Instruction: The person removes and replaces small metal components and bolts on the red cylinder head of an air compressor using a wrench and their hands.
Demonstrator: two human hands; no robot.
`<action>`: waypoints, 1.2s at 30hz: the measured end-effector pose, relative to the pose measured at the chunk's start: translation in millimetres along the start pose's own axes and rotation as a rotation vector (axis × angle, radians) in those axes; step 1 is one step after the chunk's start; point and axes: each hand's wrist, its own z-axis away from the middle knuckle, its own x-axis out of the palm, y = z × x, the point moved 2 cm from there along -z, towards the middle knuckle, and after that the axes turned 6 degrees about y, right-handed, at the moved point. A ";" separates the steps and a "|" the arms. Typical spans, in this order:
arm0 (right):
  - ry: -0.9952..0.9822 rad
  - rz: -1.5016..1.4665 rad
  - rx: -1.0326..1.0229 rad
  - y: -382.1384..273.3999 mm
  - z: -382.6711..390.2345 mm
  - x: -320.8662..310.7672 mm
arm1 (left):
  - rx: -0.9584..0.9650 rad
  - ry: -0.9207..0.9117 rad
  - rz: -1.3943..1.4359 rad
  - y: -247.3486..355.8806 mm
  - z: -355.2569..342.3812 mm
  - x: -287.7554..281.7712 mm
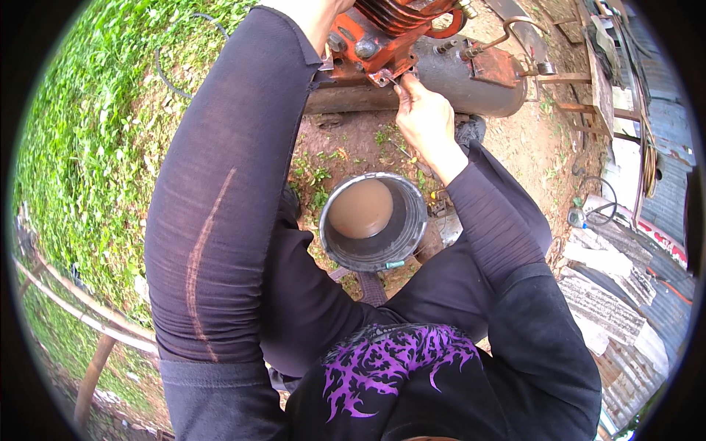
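Observation:
A red-orange compressor pump (390, 37) with dark cooling fins sits on a grey cylindrical tank (485, 84) ahead of me. My right hand (428, 117) reaches to the pump's lower mounting foot (382, 76), thumb and fingers closed in a pinch at its edge. Whatever lies between those fingertips is too small or hidden to make out. Along the top edge, beside the pump's left side, my left hand (323, 9) shows only its wrist end; the fingers are out of the picture. Between my legs stands a black bucket (407, 220) with murky brown water (361, 209) in it.
Grass (95, 132) spreads to the left, with a bamboo rail (88, 309) at lower left. A bent metal pipe (507, 33) and a gauge (546, 68) stick out at the tank's right end. Corrugated sheets (610, 294) and wooden planks (599, 81) lie along the right.

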 end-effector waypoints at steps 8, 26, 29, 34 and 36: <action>-0.025 -0.054 -0.024 0.5 9.5 4.9 | -0.005 0.043 -0.007 -0.7 -5.7 3.1; 0.007 -0.050 -0.055 8.0 -2.1 1.1 | 0.046 -0.023 0.075 -7.4 -10.0 2.3; -0.056 -0.038 -0.134 8.3 -4.2 1.2 | -0.019 -0.025 0.058 -2.9 -9.1 4.4; -0.003 -0.126 0.017 2.9 0.4 -8.9 | -0.025 -0.024 -0.013 -2.2 -5.5 -0.2; 0.005 -0.103 0.039 7.0 -3.2 -11.8 | -0.005 -0.025 0.027 -1.5 -4.0 0.4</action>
